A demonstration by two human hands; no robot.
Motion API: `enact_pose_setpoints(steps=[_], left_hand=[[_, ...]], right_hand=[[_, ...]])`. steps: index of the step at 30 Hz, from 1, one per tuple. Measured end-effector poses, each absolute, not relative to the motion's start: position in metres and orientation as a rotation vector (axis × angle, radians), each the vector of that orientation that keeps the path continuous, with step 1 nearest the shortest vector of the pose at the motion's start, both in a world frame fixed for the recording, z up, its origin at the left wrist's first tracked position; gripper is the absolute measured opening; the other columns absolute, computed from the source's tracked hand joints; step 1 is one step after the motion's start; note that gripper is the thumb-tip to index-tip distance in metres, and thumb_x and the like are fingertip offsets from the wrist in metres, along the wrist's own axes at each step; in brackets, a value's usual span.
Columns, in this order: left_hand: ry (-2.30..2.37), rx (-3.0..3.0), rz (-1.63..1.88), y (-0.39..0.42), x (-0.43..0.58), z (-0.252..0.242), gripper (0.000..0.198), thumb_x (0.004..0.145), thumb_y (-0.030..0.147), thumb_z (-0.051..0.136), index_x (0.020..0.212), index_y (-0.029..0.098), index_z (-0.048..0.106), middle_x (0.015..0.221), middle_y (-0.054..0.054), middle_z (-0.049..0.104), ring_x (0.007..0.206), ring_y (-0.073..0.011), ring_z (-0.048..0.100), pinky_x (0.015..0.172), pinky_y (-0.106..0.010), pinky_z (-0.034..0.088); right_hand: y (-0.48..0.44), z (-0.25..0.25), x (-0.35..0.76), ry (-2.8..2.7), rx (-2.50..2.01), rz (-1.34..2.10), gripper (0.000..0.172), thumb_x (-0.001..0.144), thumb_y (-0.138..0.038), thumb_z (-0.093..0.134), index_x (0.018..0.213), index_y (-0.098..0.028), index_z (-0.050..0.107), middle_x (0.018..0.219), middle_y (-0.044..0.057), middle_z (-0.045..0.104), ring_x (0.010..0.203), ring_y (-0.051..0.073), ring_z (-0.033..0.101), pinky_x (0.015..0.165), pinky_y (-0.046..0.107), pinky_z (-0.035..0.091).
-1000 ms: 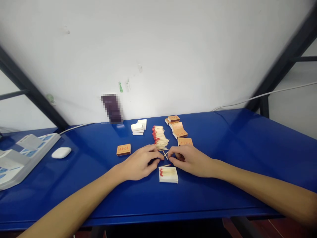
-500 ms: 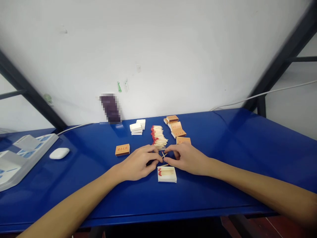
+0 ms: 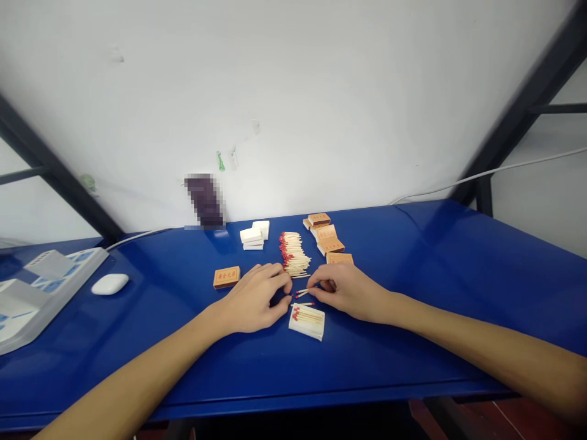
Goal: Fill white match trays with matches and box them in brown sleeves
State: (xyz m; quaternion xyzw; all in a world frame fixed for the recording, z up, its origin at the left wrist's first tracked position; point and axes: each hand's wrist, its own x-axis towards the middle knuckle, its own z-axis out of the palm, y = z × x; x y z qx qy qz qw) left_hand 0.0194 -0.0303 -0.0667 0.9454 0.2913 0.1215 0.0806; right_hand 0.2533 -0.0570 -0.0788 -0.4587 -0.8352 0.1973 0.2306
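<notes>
My right hand (image 3: pixel 351 292) is closed in a pinch on a couple of matches (image 3: pixel 302 292), their red heads pointing left. My left hand (image 3: pixel 261 297) lies opposite with curled fingers, thumb and index finger slightly apart. A small red tip shows beside its thumb; whether the hand touches it is unclear. A loose match (image 3: pixel 303 304) lies just below, its red head to the right. Nearest me is a white matchbox tray (image 3: pixel 306 333), slightly turned, with several matches inside, heads to the left. Beyond my hands lies a large pile of matches (image 3: pixel 296 253), heads mostly left.
Several orange matchbox sleeves (image 3: pixel 328 235) lie at the back right. White trays (image 3: pixel 252 237) are stacked at the back left. One orange matchbox (image 3: pixel 227 277) sits left of my left hand. Farther left are a white rounded case (image 3: pixel 110 283) and a white-and-blue organizer (image 3: pixel 55 287).
My fingertips have moved apart. The matches crossed between them now lie side by side in my right hand. The white tray has turned slightly and shifted left.
</notes>
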Motion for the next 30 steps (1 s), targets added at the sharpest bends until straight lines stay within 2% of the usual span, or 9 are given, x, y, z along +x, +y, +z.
enact_pose_setpoints(steps=[3,5,9,14,17,23,30], left_hand=[[0.871,2.810,0.335,-0.029,0.019,-0.066,0.010,0.095,0.024,0.045,0.090,0.020,0.054,0.092,0.000,0.055,0.085,-0.0174,0.053,0.078,-0.034,0.035],[0.861,2.793,0.334,-0.029,0.019,-0.066,0.011,0.096,0.024,0.045,0.090,0.020,0.054,0.092,0.000,0.055,0.086,-0.0172,0.053,0.079,-0.033,0.035],[0.812,2.763,0.349,-0.029,0.019,-0.065,0.012,0.097,0.025,0.046,0.091,0.020,0.055,0.090,0.000,0.055,0.085,-0.0171,0.052,0.078,-0.032,0.036],[0.793,2.755,0.356,-0.030,0.018,-0.063,0.010,0.095,0.021,0.044,0.089,0.020,0.052,0.088,0.000,0.054,0.081,-0.0166,0.051,0.078,-0.032,0.036],[0.692,2.742,0.344,-0.033,0.017,-0.059,0.006,0.091,0.019,0.046,0.094,0.020,0.051,0.093,-0.001,0.056,0.086,-0.0179,0.051,0.080,-0.032,0.037],[0.594,2.802,0.291,-0.043,0.018,-0.054,0.029,0.084,0.041,0.060,0.105,0.020,0.053,0.101,-0.005,0.053,0.087,-0.0208,0.052,0.079,-0.033,0.040],[0.620,2.911,0.276,-0.048,0.024,-0.059,0.033,0.080,0.042,0.067,0.101,0.019,0.055,0.097,-0.003,0.056,0.082,-0.0189,0.053,0.077,-0.033,0.040]], right_hand=[[-0.058,-0.078,0.255,-2.345,-1.210,0.437,0.016,0.093,-0.023,0.056,0.084,-0.018,0.068,0.084,0.004,0.060,0.072,0.015,0.054,0.063,0.025,0.040],[-0.058,-0.079,0.256,-2.382,-1.194,0.405,0.015,0.095,-0.022,0.053,0.084,-0.018,0.063,0.087,0.004,0.061,0.074,0.015,0.055,0.065,0.026,0.040],[-0.059,-0.081,0.258,-2.464,-1.231,0.356,0.011,0.094,-0.018,0.049,0.086,-0.019,0.056,0.078,0.001,0.061,0.067,0.015,0.054,0.060,0.025,0.036],[-0.067,-0.072,0.255,-2.388,-1.349,0.331,0.006,0.088,-0.015,0.052,0.084,-0.019,0.054,0.061,-0.004,0.053,0.051,0.012,0.044,0.053,0.024,0.028],[-0.080,-0.064,0.250,-2.357,-1.296,0.346,0.006,0.084,-0.015,0.055,0.080,-0.019,0.055,0.058,-0.006,0.050,0.049,0.010,0.041,0.053,0.023,0.027],[-0.097,-0.067,0.242,-2.411,-1.195,0.400,0.003,0.083,-0.020,0.058,0.081,-0.020,0.060,0.057,-0.005,0.052,0.051,0.011,0.045,0.056,0.023,0.030],[-0.093,-0.071,0.240,-2.449,-1.219,0.523,0.006,0.082,-0.023,0.059,0.077,-0.019,0.060,0.066,0.000,0.064,0.057,0.014,0.053,0.057,0.025,0.031]])
